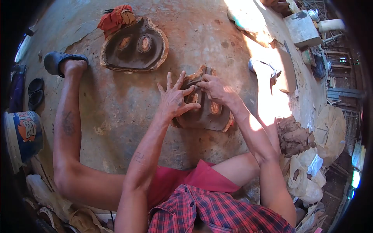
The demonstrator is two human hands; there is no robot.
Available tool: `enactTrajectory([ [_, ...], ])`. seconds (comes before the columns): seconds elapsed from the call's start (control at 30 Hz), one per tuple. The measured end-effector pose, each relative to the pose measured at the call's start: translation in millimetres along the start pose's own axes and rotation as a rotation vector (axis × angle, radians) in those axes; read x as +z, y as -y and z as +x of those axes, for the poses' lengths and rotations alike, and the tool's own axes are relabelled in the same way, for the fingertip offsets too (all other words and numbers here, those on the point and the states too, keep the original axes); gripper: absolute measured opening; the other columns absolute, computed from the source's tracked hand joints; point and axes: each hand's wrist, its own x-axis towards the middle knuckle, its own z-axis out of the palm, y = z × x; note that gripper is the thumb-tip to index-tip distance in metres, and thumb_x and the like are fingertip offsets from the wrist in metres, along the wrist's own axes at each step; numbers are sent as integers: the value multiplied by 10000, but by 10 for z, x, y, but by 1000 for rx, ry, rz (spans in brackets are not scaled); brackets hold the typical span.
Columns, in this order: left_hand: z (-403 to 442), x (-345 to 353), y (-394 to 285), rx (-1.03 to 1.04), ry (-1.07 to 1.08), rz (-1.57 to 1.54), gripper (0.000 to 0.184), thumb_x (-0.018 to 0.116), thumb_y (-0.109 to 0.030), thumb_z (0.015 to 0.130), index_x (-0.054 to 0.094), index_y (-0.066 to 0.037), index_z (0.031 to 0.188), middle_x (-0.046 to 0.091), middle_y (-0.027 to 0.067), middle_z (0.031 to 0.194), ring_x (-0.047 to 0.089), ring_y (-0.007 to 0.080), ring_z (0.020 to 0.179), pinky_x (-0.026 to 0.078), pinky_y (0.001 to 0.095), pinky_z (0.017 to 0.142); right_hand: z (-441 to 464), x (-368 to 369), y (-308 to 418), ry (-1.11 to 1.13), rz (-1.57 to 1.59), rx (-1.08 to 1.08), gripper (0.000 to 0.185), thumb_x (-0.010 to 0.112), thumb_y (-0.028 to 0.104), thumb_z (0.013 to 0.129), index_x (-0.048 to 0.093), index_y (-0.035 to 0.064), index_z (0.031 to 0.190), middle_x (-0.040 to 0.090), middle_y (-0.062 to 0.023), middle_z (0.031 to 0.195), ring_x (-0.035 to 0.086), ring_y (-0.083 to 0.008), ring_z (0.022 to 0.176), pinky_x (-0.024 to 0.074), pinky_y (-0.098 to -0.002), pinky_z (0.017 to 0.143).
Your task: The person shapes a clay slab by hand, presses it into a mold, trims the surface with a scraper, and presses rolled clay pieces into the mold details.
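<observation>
A mould [229, 123] with a rough orange-brown rim lies on the floor in front of me, lined with smooth, dark wet clay [202, 120]. Two pale raised ovals show through the lining, one partly behind my left hand. My left hand [175, 100] is open over the mould's left side, fingers spread and thumb reaching across the clay. Near the top edge, my right hand [214, 90] has its fingers bent and pinched together on the clay. The fingertips of both hands come close together there, and the exact contact is partly hidden.
A second clay-lined mould [165, 50] lies farther off to the left, with red and orange cloth [116, 20] against its rim. A lump of clay [293, 136] sits right of my leg, beside crumpled plastic sheets [307, 171]. A bucket [29, 134] and dark slippers [35, 94] are at left.
</observation>
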Motion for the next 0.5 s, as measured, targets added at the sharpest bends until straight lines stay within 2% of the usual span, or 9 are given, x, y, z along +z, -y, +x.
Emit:
enactTrajectory([
  [0.1, 29, 13, 55, 47, 46, -56, 992, 804, -810, 615, 658, -295, 1449, 171, 26, 1766, 8, 467, 1607, 109, 833, 1159, -24, 12, -9, 19, 19, 28, 229, 677, 81, 943, 758, 67, 1157, 665, -151, 1012, 670, -356, 961, 555, -442, 831],
  [0.2, 52, 111, 27, 61, 12, -80, 1001, 801, -821, 605, 655, -306, 1451, 161, 21, 1768, 8, 472, 1605, 134, 842, 1148, -134, 109, -43, -67, 74, 19, 243, 664, 88, 950, 755, 71, 1175, 664, -152, 1024, 675, -358, 970, 558, -447, 850],
  [0.4, 220, -38, 40, 125, 72, 67, 998, 794, -834, 610, 637, -338, 1463, 146, 34, 1769, 0, 480, 1602, 162, 852, 1133, -184, 15, 131, -76, 27, 108, 253, 669, 106, 950, 755, 73, 1187, 658, -153, 1036, 676, -351, 972, 559, -444, 850],
  [0.5, 229, 23, 78, 113, 138, -59, 1009, 788, -850, 591, 633, -364, 1461, 135, 46, 1770, 10, 489, 1599, 172, 857, 1128, -242, -10, 279, -163, 68, 208, 250, 656, 123, 962, 755, 80, 1188, 644, -152, 1042, 677, -353, 963, 559, -446, 834],
])
